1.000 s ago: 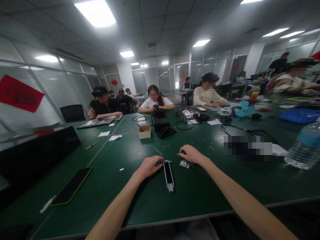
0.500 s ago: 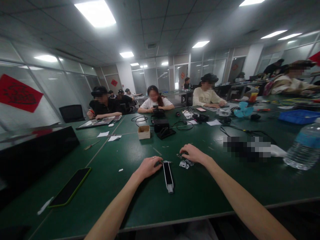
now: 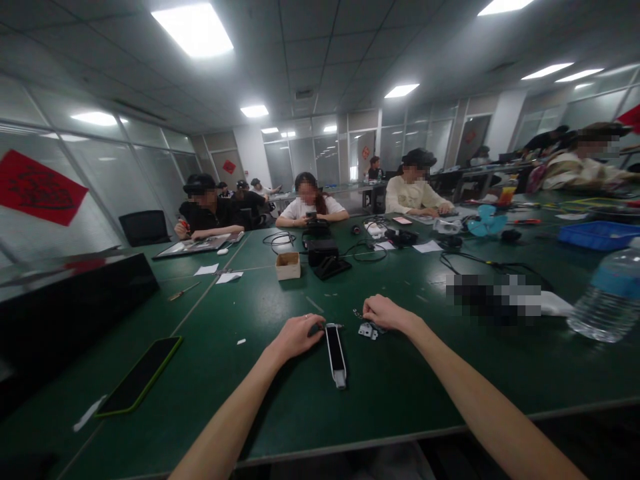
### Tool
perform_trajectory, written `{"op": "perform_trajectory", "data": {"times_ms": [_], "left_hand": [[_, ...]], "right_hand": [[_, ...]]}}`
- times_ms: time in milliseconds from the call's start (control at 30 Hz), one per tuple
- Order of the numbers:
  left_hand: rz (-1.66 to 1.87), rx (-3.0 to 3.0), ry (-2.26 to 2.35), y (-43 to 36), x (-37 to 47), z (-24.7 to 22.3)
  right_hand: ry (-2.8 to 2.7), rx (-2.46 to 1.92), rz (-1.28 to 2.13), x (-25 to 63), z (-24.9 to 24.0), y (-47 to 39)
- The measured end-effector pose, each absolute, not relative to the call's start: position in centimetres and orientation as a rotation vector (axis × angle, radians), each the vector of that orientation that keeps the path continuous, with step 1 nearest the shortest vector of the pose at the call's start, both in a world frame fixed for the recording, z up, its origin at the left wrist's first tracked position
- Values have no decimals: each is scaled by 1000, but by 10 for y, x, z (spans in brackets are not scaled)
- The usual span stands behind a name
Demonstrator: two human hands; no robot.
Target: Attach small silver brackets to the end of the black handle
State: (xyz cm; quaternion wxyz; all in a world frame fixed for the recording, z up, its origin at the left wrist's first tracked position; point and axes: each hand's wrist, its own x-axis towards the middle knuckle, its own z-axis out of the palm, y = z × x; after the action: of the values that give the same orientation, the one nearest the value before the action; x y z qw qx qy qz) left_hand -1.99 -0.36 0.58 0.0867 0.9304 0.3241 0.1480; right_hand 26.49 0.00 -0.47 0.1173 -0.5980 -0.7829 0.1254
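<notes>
My left hand (image 3: 299, 335) rests on the green table, loosely curved, thumb apart from the fingers. Its fingertips are at the upper end of a slim device (image 3: 335, 353) with a black face and a white frame, which lies lengthwise pointing toward me. A thin pin-like piece sticks out at the device's top. Over a small pile of metal parts (image 3: 369, 331) is my right hand (image 3: 387, 313), fingers bent together and pointing down. Whatever is between those fingertips is hidden. Small shiny pieces (image 3: 357, 313) lie just left of the right fingers.
A phone with a green edge (image 3: 143, 377) lies at left, a screwdriver (image 3: 184, 291) beyond it. Ahead stand a small cardboard box (image 3: 288, 265) and a black device (image 3: 323, 253) with cables. At right are a water bottle (image 3: 607, 297), a blue tray (image 3: 597, 235) and a fan (image 3: 487, 222). Several people sit around.
My right hand has lowered slightly toward the metal parts, and its fingers have drawn closer together. My left hand and the slim device have stayed nearly in place.
</notes>
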Motion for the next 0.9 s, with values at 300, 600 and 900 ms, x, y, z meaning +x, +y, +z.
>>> {"op": "perform_trajectory", "data": {"times_ms": [300, 600, 900], "left_hand": [[657, 2815, 1064, -8, -16, 8], [775, 2869, 950, -5, -11, -2], [789, 2878, 898, -6, -12, -2]], "right_hand": [[-2224, -1421, 281, 237, 8, -15], [-2134, -1010, 318, 184, 5, -41], [-2122, -1034, 301, 188, 2, -38]]}}
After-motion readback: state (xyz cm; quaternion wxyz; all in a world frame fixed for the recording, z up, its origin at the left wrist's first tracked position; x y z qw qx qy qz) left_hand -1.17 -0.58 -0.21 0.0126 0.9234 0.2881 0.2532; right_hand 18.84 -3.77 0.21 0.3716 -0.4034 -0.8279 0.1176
